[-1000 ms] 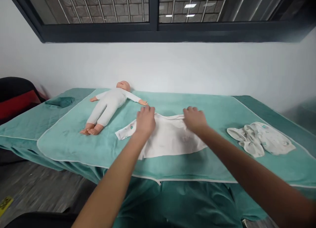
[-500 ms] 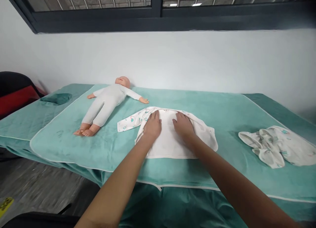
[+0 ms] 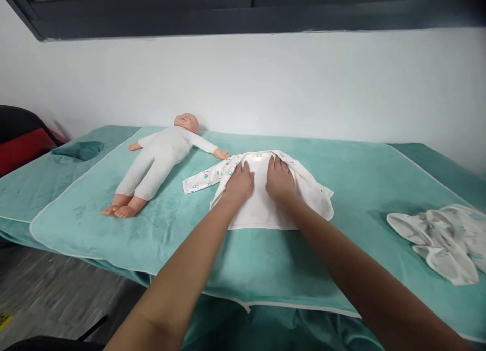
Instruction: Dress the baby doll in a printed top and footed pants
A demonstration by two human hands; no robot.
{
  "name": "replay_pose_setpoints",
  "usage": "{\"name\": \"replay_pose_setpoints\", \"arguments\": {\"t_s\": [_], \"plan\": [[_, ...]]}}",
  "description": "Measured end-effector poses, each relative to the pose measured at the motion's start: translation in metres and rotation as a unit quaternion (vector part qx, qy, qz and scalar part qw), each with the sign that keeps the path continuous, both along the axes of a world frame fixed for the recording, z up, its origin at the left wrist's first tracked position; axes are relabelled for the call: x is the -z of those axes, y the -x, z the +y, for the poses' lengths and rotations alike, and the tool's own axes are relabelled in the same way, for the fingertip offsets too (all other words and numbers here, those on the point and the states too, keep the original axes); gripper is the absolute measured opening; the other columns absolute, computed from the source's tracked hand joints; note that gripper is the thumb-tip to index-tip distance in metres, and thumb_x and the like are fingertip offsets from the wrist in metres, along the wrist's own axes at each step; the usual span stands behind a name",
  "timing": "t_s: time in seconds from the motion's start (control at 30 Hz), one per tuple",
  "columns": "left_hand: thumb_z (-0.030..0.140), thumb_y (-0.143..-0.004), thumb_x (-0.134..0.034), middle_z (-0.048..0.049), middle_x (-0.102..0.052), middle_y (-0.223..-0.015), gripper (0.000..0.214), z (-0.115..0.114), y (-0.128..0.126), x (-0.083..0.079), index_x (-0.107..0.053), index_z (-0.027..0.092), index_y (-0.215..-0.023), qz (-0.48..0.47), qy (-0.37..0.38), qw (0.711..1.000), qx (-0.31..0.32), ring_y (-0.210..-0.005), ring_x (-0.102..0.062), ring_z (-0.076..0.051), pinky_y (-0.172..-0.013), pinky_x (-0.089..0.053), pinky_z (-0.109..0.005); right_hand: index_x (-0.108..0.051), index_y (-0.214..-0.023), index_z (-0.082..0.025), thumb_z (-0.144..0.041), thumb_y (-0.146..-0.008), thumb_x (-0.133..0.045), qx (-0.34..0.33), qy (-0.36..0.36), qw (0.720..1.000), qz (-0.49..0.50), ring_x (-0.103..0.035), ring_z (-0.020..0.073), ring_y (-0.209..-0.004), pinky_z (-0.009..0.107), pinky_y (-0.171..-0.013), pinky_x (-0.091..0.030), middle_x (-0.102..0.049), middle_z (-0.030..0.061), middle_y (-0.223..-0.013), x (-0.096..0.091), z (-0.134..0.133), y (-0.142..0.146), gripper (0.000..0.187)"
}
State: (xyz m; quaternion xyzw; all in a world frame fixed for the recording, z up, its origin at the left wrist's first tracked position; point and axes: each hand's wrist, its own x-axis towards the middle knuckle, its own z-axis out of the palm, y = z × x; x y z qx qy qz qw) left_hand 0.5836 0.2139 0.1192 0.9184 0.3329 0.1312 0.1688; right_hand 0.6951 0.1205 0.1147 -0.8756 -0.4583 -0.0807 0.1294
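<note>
A white baby garment (image 3: 266, 209) with small teal prints lies spread on the teal towel (image 3: 182, 239) in the middle of the bed. My left hand (image 3: 239, 181) rests flat on its left half, fingers stretched toward the collar. My right hand (image 3: 279, 179) lies flat beside it on the right half, fingers also out. One printed sleeve (image 3: 203, 178) sticks out to the left. A baby doll (image 3: 157, 158) in a pale bodysuit lies on its back to the left, its hand close to that sleeve.
A crumpled printed white garment (image 3: 442, 237) lies at the right of the towel. A folded dark teal cloth (image 3: 78, 149) sits at the far left of the bed. A black and red chair (image 3: 18, 143) stands left. A white wall runs behind.
Both hands slid from the garment's far upper edge, spread wide, to close together on its middle near the collar. The garment's sides now lie folded inward. The camera tilted down.
</note>
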Motion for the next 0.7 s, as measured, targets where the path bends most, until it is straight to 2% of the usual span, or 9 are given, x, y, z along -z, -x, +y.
{"name": "replay_pose_setpoints", "arguments": {"t_s": [0.07, 0.2, 0.27, 0.43, 0.6, 0.7], "plan": [[0.028, -0.102, -0.029, -0.0303, -0.024, -0.162, 0.058, 0.0, -0.013, 0.004, -0.029, 0.0, -0.153, -0.02, 0.018, 1.0, -0.015, -0.153, -0.025, -0.035, -0.123, -0.026, -0.053, -0.032, -0.153, 0.003, -0.013, -0.094, -0.032, 0.01, -0.013, 1.0, 0.024, -0.037, 0.0359, -0.144, 0.047, -0.116, -0.032, -0.036, 0.0266, -0.158, 0.001, 0.013, 0.004, 0.061], [0.025, -0.101, -0.03, -0.0286, -0.022, -0.164, 0.059, -0.001, -0.027, 0.014, -0.028, -0.002, -0.153, -0.035, 0.046, 0.997, -0.052, -0.153, -0.025, -0.034, -0.123, -0.028, -0.049, -0.036, -0.15, 0.002, -0.022, -0.096, -0.033, 0.033, -0.051, 0.995, 0.073, -0.046, 0.036, -0.137, 0.046, -0.114, -0.035, -0.044, 0.0268, -0.152, 0.008, 0.027, 0.004, 0.059], [0.03, -0.102, -0.03, -0.0263, -0.022, -0.165, 0.062, 0.002, -0.026, 0.018, -0.025, -0.001, -0.155, -0.046, 0.044, 0.996, -0.062, -0.154, -0.023, -0.034, -0.124, -0.026, -0.048, -0.032, -0.151, 0.003, -0.023, -0.096, -0.033, 0.037, -0.044, 0.995, 0.086, -0.046, 0.0357, -0.137, 0.046, -0.115, -0.033, -0.043, 0.0267, -0.154, 0.013, 0.029, -0.001, 0.061], [0.035, -0.102, -0.03, -0.0149, -0.023, -0.167, 0.061, 0.015, -0.012, 0.021, -0.024, 0.011, -0.159, -0.075, 0.013, 0.996, -0.038, -0.156, -0.019, -0.029, -0.128, -0.017, -0.046, -0.021, -0.157, 0.002, -0.034, -0.098, -0.033, 0.009, -0.018, 0.995, 0.1, -0.035, 0.0338, -0.146, 0.044, -0.12, -0.028, -0.03, 0.0231, -0.162, 0.023, 0.025, -0.019, 0.07], [0.033, -0.103, -0.028, -0.0142, -0.028, -0.166, 0.059, 0.023, -0.009, 0.025, -0.027, 0.011, -0.158, -0.07, 0.01, 0.997, -0.022, -0.155, -0.021, -0.027, -0.128, -0.018, -0.042, -0.024, -0.157, -0.001, -0.041, -0.099, -0.034, -0.008, -0.041, 0.99, 0.135, -0.038, 0.0337, -0.145, 0.045, -0.116, -0.033, -0.039, 0.0233, -0.158, 0.026, 0.021, -0.033, 0.071], [0.032, -0.103, -0.027, -0.0164, -0.028, -0.165, 0.058, 0.025, -0.013, 0.03, -0.031, 0.008, -0.156, -0.057, 0.024, 0.998, -0.022, -0.155, -0.021, -0.027, -0.128, -0.017, -0.04, -0.028, -0.155, 0.0, -0.041, -0.1, -0.031, 0.001, -0.024, 0.989, 0.143, -0.039, 0.0334, -0.145, 0.043, -0.117, -0.033, -0.041, 0.0239, -0.157, 0.026, 0.02, -0.036, 0.069]]}}
